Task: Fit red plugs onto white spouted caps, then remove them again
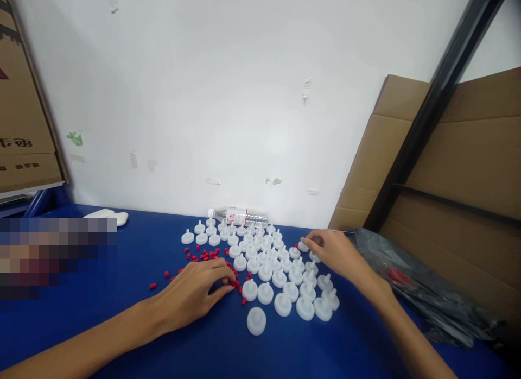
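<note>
Many white round nozzle caps (265, 293) stand on the blue table, most with their thin spouts upward. Small red tip caps (209, 254) lie scattered to their left. My left hand (199, 292) rests low over the red pieces, thumb and forefinger nearly together on a small red tip cap at the pile's right edge. At the right rim of the white group is my right hand (331, 248), its fingertips pinched at a white nozzle cap, with a bit of red showing beside it. The fingers partly cover that cap. One white nozzle cap (256, 321) sits apart at the front.
A clear plastic bottle (240, 216) lies along the wall behind the caps. Grey plastic bags (423, 286) are heaped at right, before cardboard (459, 167) and a dark metal post (423, 118). White objects (121, 219) lie at back left beside a blurred patch.
</note>
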Demonstrator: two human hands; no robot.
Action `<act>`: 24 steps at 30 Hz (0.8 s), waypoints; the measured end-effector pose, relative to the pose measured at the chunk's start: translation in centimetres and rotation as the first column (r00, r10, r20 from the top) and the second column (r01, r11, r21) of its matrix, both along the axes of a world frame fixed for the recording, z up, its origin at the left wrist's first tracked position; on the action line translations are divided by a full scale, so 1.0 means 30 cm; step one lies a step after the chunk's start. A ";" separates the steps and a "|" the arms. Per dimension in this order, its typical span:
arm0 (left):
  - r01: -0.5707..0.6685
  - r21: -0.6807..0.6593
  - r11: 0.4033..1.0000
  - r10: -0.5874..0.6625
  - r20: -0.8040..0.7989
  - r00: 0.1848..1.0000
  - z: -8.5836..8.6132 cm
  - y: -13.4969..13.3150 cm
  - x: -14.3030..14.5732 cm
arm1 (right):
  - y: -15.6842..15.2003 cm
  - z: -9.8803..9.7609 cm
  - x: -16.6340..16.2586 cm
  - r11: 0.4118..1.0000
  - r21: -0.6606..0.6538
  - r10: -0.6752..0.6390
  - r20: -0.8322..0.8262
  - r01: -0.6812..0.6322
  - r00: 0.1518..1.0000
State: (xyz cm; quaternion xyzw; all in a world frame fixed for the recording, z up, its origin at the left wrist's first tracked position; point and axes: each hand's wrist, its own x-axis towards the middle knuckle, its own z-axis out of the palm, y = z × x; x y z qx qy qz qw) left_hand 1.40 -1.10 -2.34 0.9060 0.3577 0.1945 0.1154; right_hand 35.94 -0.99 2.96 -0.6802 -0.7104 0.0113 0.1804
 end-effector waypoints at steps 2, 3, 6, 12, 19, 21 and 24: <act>-0.010 -0.011 1.000 0.011 0.005 1.000 0.001 0.001 0.002 | -0.012 0.015 0.032 0.992 -0.123 0.034 -0.008 -0.034 0.999; -0.017 -0.018 1.000 0.017 0.007 1.000 0.001 0.001 0.003 | -0.017 0.018 0.047 0.981 -0.184 0.053 -0.014 -0.055 0.998; -0.024 -0.048 0.999 0.025 0.015 1.000 0.005 0.005 0.006 | -0.019 0.009 0.072 0.943 -0.317 0.094 -0.038 -0.101 0.995; -0.007 -0.031 0.999 0.008 0.047 0.999 0.009 0.011 -0.001 | 0.012 -0.050 0.058 0.937 -0.347 0.040 -0.005 -0.039 0.999; -0.022 0.071 0.997 0.011 0.156 0.988 0.011 0.009 0.002 | -0.005 -0.015 0.005 0.997 -0.059 -0.057 0.020 0.058 0.998; -0.020 0.100 0.995 0.003 0.170 0.985 0.008 0.007 0.003 | -0.014 -0.010 -0.042 0.998 0.043 -0.044 -0.009 0.044 0.999; -0.029 0.150 0.988 0.001 0.185 0.983 0.006 0.003 0.000 | -0.033 -0.021 -0.124 0.975 0.173 0.154 -0.065 -0.141 0.986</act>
